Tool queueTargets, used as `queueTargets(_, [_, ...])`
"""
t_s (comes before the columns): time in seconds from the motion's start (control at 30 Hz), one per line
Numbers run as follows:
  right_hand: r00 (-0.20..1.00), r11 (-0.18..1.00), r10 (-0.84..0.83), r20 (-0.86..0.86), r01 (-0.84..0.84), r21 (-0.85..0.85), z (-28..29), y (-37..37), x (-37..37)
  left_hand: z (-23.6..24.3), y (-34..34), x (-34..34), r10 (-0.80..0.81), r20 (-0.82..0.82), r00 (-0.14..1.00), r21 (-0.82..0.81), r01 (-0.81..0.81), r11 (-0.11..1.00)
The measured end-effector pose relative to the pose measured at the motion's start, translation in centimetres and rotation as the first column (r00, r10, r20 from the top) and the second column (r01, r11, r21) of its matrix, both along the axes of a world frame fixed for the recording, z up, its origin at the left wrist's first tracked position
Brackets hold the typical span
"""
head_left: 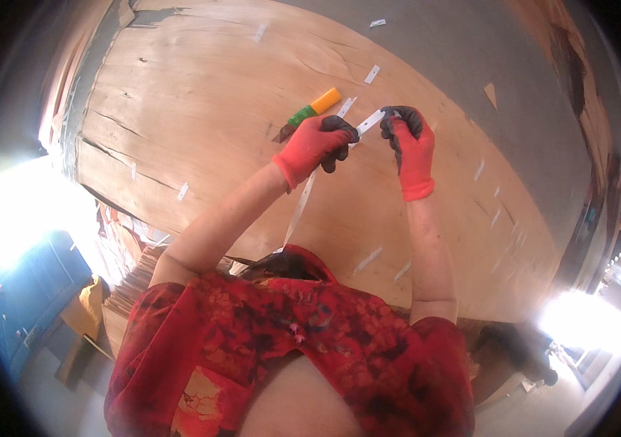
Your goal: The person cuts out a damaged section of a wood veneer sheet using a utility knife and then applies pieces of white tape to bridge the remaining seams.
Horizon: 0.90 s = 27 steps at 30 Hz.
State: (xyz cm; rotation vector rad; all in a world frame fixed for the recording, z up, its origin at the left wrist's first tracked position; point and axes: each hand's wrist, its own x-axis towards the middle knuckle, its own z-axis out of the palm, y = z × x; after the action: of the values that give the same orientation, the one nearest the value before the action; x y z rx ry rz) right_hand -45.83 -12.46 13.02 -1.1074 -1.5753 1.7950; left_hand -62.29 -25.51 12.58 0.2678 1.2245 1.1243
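Observation:
A white tape strip [371,123] with small dark marks is stretched between my two gloved hands over the wood sheet. My left hand [318,149], in a red glove with dark fingers, is closed on the strip. Its long tail [301,211] runs down from there toward my body. My right hand [408,142], gloved alike, pinches the strip's other end. Just beyond my left hand is a tool with a yellow handle [326,100], a green-wrapped middle and a dark end; the glove partly covers it, and its kind is unclear.
Under my hands spreads a large, thin wood veneer sheet [201,95] with cracks along its left side. Short white tape pieces [372,74] stick to it in several places. A grey surface [471,65] borders it at the far right. Stacked sheets [132,273] and a blue cabinet [30,298] stand at left.

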Motion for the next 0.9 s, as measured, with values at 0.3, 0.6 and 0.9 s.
queueTargets(0.3, [0.908,0.888,0.41,-0.088,-0.42,-0.188,-2.9,3.4,-1.3,-3.1,-1.4,-3.5,-0.238,0.683,0.691,0.519,-0.229,0.824])
queueTargets(0.6, [0.771,0.811,0.576,-0.271,-0.579,0.078,2.4,1.1,-6.4,-3.8,-1.4,-3.0,-0.34,0.754,0.562,0.525,-0.204,0.827])
queueTargets(0.9, [0.916,0.919,0.386,-0.114,-0.371,0.129,3.9,2.0,-7.6,-3.4,0.0,-3.7,-0.045,0.649,0.759,0.475,-0.359,0.803])
